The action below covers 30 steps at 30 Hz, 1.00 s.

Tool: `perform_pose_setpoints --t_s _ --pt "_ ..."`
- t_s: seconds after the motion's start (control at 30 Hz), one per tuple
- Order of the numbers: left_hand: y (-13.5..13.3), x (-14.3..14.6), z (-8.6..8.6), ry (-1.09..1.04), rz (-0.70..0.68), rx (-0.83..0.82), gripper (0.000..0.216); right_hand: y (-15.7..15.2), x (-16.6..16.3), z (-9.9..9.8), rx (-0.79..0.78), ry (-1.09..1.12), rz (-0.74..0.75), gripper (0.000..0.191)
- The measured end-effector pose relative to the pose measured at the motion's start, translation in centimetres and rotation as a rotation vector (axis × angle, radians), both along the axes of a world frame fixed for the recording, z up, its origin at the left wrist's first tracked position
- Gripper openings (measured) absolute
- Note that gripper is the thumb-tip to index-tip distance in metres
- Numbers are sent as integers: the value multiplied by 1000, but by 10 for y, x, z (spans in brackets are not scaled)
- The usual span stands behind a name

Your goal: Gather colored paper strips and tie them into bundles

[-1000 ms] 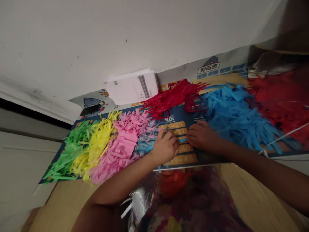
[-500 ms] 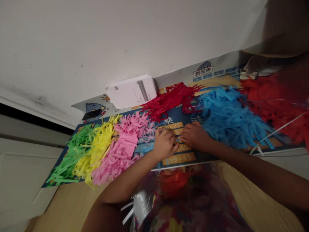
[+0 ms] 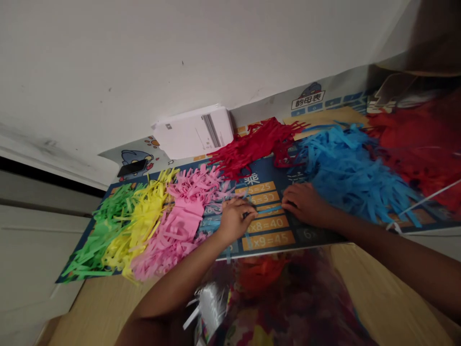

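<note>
A narrow blue paper strip (image 3: 270, 210) runs taut between my two hands above a printed multiplication chart (image 3: 275, 239). My left hand (image 3: 236, 220) is closed in a pinch at the strip's left end, and some blue fringe shows under its wrist. At the right end, the curled fingers of my right hand (image 3: 306, 204) grip the strip. Fringed pink paper (image 3: 183, 218) lies just left of my left hand. A large heap of blue fringed paper (image 3: 349, 168) is beside and behind my right hand.
Yellow (image 3: 144, 216) and green fringed paper (image 3: 108, 230) lie farther left. Dark red fringe (image 3: 259, 146), a white paper stack (image 3: 196, 134) and a phone (image 3: 133, 168) sit along the wall. Red paper (image 3: 421, 154) lies right. A clear plastic bag (image 3: 288, 298) is below the table edge.
My hands have moved apart, the left one leftward and the right one rightward. The blue strip between them now shows stretched out. The view has shifted slightly.
</note>
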<state>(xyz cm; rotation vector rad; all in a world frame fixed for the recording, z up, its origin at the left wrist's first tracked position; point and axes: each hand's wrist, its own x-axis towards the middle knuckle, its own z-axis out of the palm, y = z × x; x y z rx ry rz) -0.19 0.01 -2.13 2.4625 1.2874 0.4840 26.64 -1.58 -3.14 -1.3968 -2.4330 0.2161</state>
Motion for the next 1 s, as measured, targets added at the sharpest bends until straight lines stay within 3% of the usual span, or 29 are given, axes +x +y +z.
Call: perform_pose_setpoints --t_s 0.27,0.37,0.47,0.57,0.67,0.77,0.87,1.0 --pt "6 11 9 68 56 -96 4 13 -11 17 -156 -152 -44 10" --pt "4 10 10 93 -44 4 11 9 -12 15 8 -125 75 9" --pt "-3 10 9 168 -237 240 17 5 -14 9 208 -81 237 15" --pt "-7 16 5 239 -335 410 16 7 -18 1 375 -115 336 19" --pt "-5 24 0 260 -335 479 18 8 -27 1 417 -120 319 25" --pt "-10 24 9 236 -317 559 18 -6 -34 19 402 -59 200 24" --pt "-36 17 35 132 -345 666 18 -36 -34 48 223 127 113 20" --pt "-79 7 77 -49 -431 733 18 -68 -28 73 -468 582 149 31"
